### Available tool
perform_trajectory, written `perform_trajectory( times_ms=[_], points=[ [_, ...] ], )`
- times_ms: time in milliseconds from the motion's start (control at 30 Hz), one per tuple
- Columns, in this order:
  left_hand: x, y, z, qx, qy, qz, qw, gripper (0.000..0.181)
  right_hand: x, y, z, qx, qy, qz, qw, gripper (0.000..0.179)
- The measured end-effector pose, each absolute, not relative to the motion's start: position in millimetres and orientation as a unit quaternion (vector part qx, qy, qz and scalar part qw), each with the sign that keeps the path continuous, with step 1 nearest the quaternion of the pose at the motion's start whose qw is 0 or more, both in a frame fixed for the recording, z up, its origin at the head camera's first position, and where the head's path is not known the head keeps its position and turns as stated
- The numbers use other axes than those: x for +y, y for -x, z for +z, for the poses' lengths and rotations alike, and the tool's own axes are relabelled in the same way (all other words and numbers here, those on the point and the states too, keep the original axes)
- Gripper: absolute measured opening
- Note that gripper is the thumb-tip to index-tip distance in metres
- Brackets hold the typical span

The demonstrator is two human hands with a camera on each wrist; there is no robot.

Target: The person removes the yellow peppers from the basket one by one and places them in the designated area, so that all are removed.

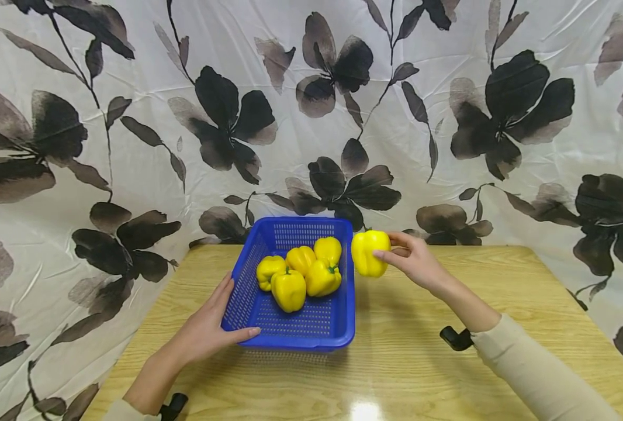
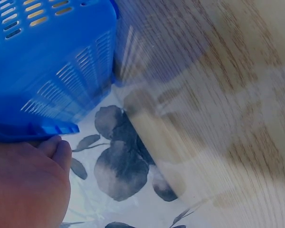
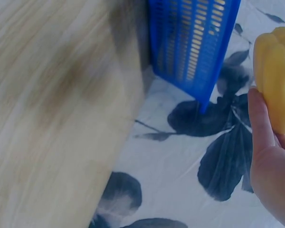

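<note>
R hand (image 1: pixel 411 260) has a yellow bell pepper (image 1: pixel 370 253) pinched, thumb on near face, fingers round far side, held up just outside the basket's R rim. L hand (image 1: pixel 206 327) grips the blue basket (image 1: pixel 349 292) at its near-L corner: thumb over near rim, fingers along outer L wall. Basket sits btwn the hands, w/ 5 more yellow peppers (image 1: pixel 289 291) inside, bunched to the R of L hand's fingers; green stems show on 2 of them.

Head view's the only one w/ the basket's inside and both hands at once. L wrist cam adds the slotted outer wall above L hand, plus fingertips tucked at the rim; L thumb can't be made out there. R wrist cam gives the basket's other side wall and a clear gap btwn it and the held pepper, which head view doesn't make obvious; pepper's partly cut off at frame edge.

Counter (image 1: pixel 422 374) under both hands: light wood grain, glossy, bright glare spot nearer the wearer than the basket, btwn the forearms. Floral cloth (image 1: pixel 269 193), white w/ black/grey-brown blooms, hangs creased beyond the hands and off to both sides. Pale sleeve (image 1: pixel 537 362) on R arm, black fitting (image 1: pixel 456 338) by R wrist, similar one by L wrist.
</note>
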State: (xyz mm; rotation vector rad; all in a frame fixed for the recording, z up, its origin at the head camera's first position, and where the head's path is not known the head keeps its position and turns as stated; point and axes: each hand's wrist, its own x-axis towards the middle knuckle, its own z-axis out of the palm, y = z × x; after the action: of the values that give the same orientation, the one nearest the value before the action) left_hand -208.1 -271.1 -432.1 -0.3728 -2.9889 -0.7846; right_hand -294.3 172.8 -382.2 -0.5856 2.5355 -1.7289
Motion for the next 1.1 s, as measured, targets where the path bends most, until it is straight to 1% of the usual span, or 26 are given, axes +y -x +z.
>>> perform_trajectory(
  times_ms=[600,800,1100],
  points=[
    [-271,208,-433,-0.959,0.123,-0.254,0.018,0.127,191,312,-394,0.831,0.143,-0.537,-0.005,0.071],
    [-272,208,-433,-0.959,0.121,-0.257,0.018,0.127,194,319,-398,0.842,0.128,-0.525,0.0,0.075],
    [-271,208,-433,-0.959,0.125,-0.254,0.02,0.127,195,327,-407,0.843,0.127,-0.522,0.004,0.071]
  ],
)
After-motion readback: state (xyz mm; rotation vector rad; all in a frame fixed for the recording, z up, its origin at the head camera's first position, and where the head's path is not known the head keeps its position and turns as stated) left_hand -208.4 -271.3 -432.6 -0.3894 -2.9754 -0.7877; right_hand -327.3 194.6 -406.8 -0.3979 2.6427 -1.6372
